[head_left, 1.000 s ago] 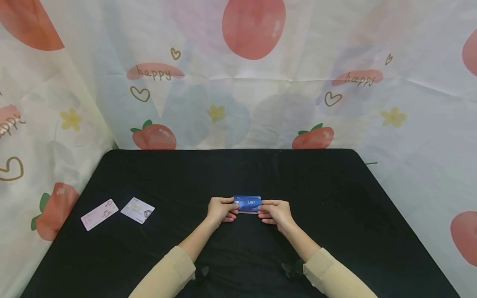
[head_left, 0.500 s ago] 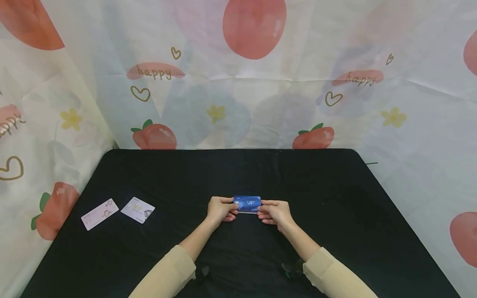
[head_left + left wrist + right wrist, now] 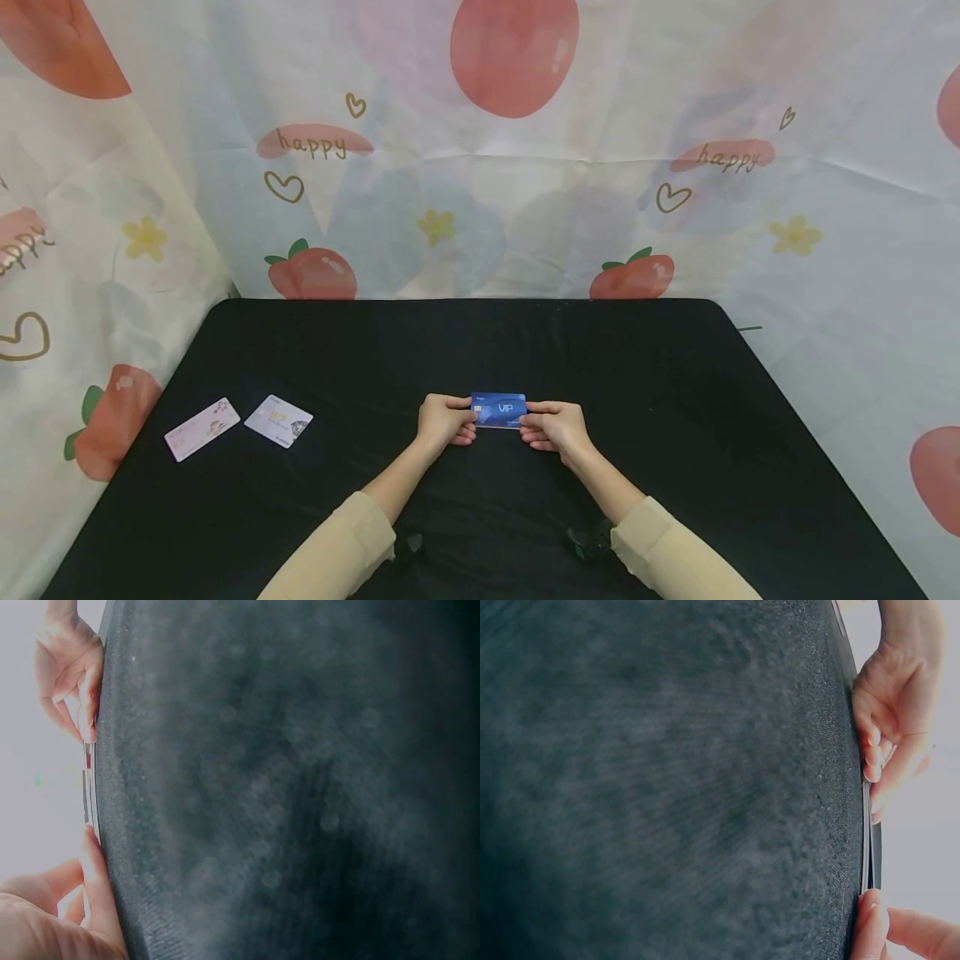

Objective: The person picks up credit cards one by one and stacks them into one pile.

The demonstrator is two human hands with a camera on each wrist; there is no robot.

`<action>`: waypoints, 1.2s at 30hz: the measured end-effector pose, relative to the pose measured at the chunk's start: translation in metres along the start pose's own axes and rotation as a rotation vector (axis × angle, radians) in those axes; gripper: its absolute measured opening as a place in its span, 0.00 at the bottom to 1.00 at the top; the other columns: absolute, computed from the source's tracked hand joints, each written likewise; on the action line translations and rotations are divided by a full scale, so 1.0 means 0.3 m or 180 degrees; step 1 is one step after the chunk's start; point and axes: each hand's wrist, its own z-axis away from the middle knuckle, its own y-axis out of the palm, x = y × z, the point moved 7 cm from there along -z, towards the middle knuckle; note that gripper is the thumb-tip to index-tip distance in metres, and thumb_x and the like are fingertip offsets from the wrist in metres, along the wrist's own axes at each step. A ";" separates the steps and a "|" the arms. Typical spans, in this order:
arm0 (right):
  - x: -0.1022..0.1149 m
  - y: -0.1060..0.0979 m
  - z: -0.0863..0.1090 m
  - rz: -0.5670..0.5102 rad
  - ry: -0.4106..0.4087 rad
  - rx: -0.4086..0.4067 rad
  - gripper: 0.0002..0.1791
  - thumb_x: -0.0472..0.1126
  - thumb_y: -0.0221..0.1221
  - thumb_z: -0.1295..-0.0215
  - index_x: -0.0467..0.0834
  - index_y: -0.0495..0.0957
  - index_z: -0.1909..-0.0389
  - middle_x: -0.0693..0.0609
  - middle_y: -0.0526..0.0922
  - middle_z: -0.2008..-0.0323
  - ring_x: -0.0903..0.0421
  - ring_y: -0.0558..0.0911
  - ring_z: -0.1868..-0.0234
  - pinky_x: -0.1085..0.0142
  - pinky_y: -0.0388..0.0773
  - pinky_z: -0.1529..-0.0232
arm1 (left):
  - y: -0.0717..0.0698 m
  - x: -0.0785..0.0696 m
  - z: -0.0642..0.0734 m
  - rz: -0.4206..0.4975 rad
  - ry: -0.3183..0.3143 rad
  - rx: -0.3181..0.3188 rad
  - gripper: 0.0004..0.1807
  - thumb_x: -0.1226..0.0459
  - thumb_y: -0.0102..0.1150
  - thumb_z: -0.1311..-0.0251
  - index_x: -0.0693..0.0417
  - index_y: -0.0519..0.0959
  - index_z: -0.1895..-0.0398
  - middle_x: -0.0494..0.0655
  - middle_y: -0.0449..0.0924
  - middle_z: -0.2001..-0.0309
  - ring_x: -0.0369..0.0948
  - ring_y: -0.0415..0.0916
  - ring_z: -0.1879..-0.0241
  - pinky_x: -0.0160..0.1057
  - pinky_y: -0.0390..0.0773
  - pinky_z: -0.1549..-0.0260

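Note:
A blue card marked VIP lies flat at the middle of the black table. At its left end my left hand pinches it between thumb and fingers, while the right hand does the same at the other end. Seen edge-on in the right wrist view, there is more than one thin layer in the stack of cards, with a narrow gap between layers. The left wrist view also shows the card edges between both hands' fingertips, close over the cloth. Whatever lies beneath the blue card is mostly hidden.
On the left of the black table lie a pink card and a white card, side by side and both turned at an angle. A fruit-print curtain hangs behind the table and along its sides.
Both hands keep their hold at the same place. The pale edge under the front of the blue card shows a little less than before.

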 end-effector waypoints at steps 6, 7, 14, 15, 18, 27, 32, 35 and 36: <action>0.001 -0.001 -0.001 0.0005 -0.0041 0.0005 0.18 0.28 0.64 0.51 0.33 0.78 0.55 0.45 0.82 0.82 0.56 0.81 0.84 0.69 0.79 0.83 | -0.003 -0.001 -0.001 -0.0039 0.0032 -0.0030 0.17 0.74 0.63 0.52 0.66 0.80 0.55 0.51 0.77 0.86 0.36 0.74 0.91 0.36 0.79 0.88; 0.000 -0.001 -0.002 0.0002 -0.0040 0.0006 0.18 0.28 0.64 0.51 0.33 0.78 0.55 0.45 0.82 0.82 0.56 0.81 0.84 0.69 0.79 0.83 | -0.003 -0.001 -0.001 -0.0037 0.0032 -0.0036 0.17 0.74 0.63 0.52 0.66 0.80 0.56 0.51 0.77 0.87 0.36 0.74 0.91 0.36 0.79 0.88; -0.004 -0.002 -0.004 0.0027 -0.0044 0.0011 0.18 0.29 0.64 0.50 0.33 0.78 0.56 0.46 0.81 0.83 0.57 0.81 0.85 0.69 0.79 0.83 | -0.005 0.000 0.000 -0.0006 0.0022 -0.0034 0.17 0.74 0.63 0.52 0.66 0.80 0.56 0.51 0.77 0.87 0.36 0.74 0.91 0.36 0.78 0.88; -0.006 -0.003 -0.004 0.0031 -0.0042 0.0008 0.18 0.29 0.64 0.50 0.33 0.78 0.56 0.46 0.81 0.83 0.57 0.81 0.85 0.69 0.79 0.83 | -0.005 0.000 0.001 -0.0005 0.0032 -0.0029 0.17 0.74 0.63 0.52 0.67 0.80 0.56 0.51 0.77 0.87 0.36 0.74 0.91 0.36 0.78 0.89; -0.008 -0.003 -0.005 0.0045 -0.0035 0.0009 0.17 0.29 0.64 0.50 0.33 0.78 0.56 0.46 0.81 0.82 0.57 0.81 0.84 0.69 0.79 0.83 | -0.006 0.000 0.003 0.0003 0.0042 -0.0025 0.17 0.74 0.63 0.52 0.67 0.80 0.56 0.52 0.77 0.87 0.37 0.74 0.91 0.36 0.79 0.89; -0.010 -0.001 -0.008 0.0033 -0.0042 0.0037 0.18 0.30 0.64 0.49 0.33 0.77 0.54 0.45 0.82 0.81 0.56 0.81 0.84 0.69 0.79 0.82 | -0.006 0.006 0.002 0.0051 0.0018 -0.0050 0.17 0.74 0.64 0.52 0.66 0.80 0.55 0.51 0.77 0.87 0.36 0.74 0.91 0.36 0.79 0.88; -0.002 -0.007 -0.004 -0.0019 -0.0029 0.0021 0.19 0.32 0.63 0.47 0.34 0.75 0.52 0.47 0.82 0.81 0.57 0.81 0.84 0.69 0.79 0.82 | -0.012 0.012 0.002 0.0243 -0.0112 -0.0010 0.18 0.74 0.63 0.51 0.67 0.78 0.53 0.50 0.77 0.86 0.37 0.74 0.90 0.35 0.79 0.88; 0.011 -0.010 -0.005 -0.0082 -0.0048 0.0010 0.18 0.33 0.62 0.45 0.33 0.74 0.52 0.47 0.82 0.81 0.58 0.80 0.84 0.70 0.78 0.83 | -0.021 0.014 0.003 0.0342 -0.0242 0.0029 0.19 0.73 0.61 0.49 0.67 0.76 0.51 0.50 0.78 0.84 0.37 0.75 0.88 0.35 0.79 0.86; 0.017 -0.011 -0.006 -0.0094 -0.0055 0.0004 0.18 0.33 0.61 0.45 0.33 0.74 0.53 0.47 0.82 0.80 0.58 0.80 0.84 0.70 0.78 0.83 | -0.025 0.015 0.003 0.0355 -0.0304 0.0039 0.19 0.72 0.61 0.48 0.66 0.76 0.51 0.50 0.78 0.83 0.37 0.76 0.88 0.34 0.80 0.85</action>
